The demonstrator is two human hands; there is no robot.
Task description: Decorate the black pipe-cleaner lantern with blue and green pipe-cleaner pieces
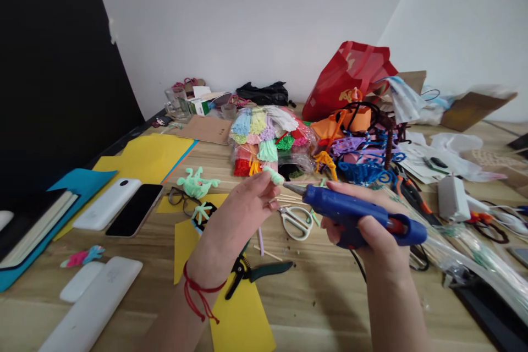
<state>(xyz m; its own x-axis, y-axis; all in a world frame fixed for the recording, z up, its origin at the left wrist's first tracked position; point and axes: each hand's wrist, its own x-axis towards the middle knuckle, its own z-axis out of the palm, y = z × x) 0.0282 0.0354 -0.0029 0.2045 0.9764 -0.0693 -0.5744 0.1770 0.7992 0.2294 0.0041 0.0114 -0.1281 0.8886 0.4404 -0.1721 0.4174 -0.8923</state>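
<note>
My right hand (371,231) is wrapped round a blue hot glue gun (350,209), its nozzle pointing left. Between the fingertips of my left hand (241,212) is a small mint-green fuzzy piece (273,176), apparently bent pipe cleaner. The nozzle tip is at or very near this piece; whether they touch I cannot tell. Below the hands lie white-handled scissors (297,224) and dark green-handled pliers (264,272). Left of my left hand sit a mint-green pipe cleaner shape (198,182) and a smaller star-like one (202,212).
Bundles of coloured pipe cleaners (268,137) lie at the back, with a red bag (350,77) behind right. Orange-handled pliers (412,190) and a white charger (452,198) are to the right. A phone (135,210), power bank (108,203) and yellow paper (243,316) occupy the left and front.
</note>
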